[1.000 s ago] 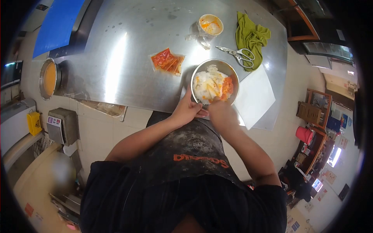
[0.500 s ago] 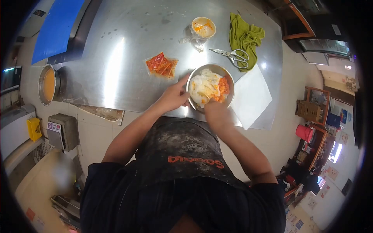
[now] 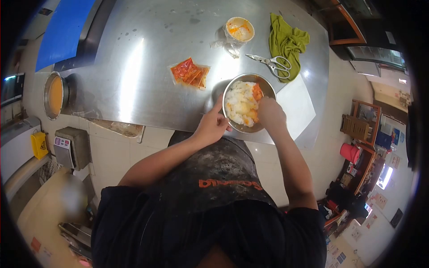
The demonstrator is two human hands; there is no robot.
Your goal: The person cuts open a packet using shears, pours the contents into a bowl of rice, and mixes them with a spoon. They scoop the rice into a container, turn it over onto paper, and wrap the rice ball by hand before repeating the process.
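bowl: steel bowl sits at the near edge of the desk, right in front of the person
inside: white rice with orange saucy bits, mostly on the far right side
left hand: clamped on the bowl's near-left rim, thumb over the edge
right hand: knuckles up, fingers buried in the rice, honestly can't tell if it's curled round anything
how far: halfway at best imo, lots of rice is plain white and the orange is patchy
around: red sauce packets just left of the bowl, stained cup and scissors on a green cloth further back
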